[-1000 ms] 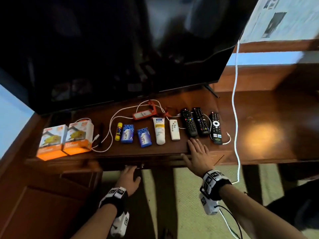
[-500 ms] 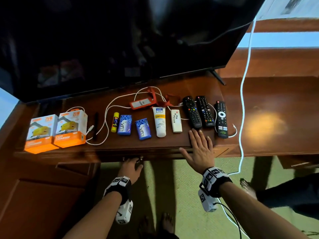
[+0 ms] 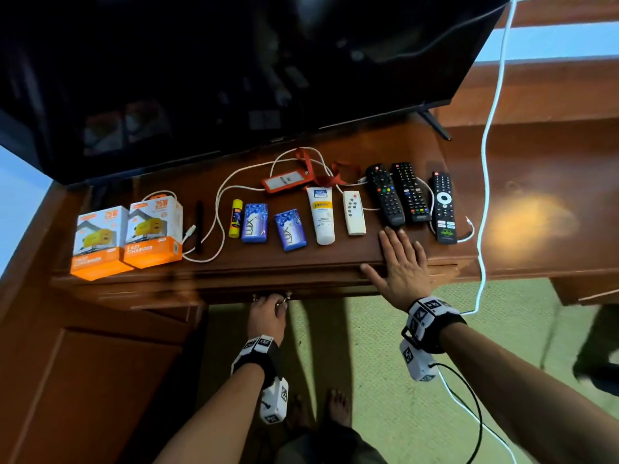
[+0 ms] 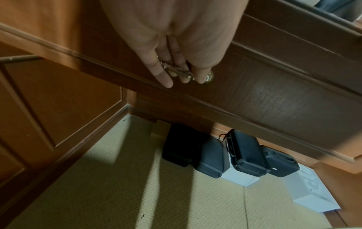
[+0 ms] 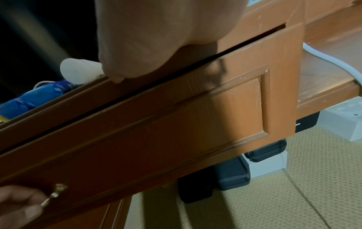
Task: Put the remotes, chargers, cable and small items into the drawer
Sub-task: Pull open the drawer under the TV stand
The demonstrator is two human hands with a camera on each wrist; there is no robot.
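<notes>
Three black remotes [image 3: 410, 194] and a small white remote [image 3: 354, 213] lie on the wooden desk top [image 3: 522, 209]. Left of them lie a white tube [image 3: 321, 214], two blue soap packs [image 3: 273, 225], a yellow glue stick [image 3: 235, 218], a red badge holder [image 3: 284, 180], a white cable [image 3: 217, 209] and two orange charger boxes [image 3: 129, 237]. My left hand [image 3: 268, 314] grips the metal drawer handle [image 4: 179, 71] on the drawer front [image 4: 264, 96]. My right hand [image 3: 400, 266] presses flat on the desk edge, just before the remotes.
A large dark TV [image 3: 234, 72] leans over the back of the desk. A white cord [image 3: 485, 162] hangs down on the right. Black cases [image 4: 225, 153] and white boxes [image 4: 317, 190] sit on the carpet under the desk. My bare feet [image 3: 321, 413] stand below.
The view has shifted slightly and come nearer. Both hands hold the same places: left on the drawer handle, right flat on the desk edge.
</notes>
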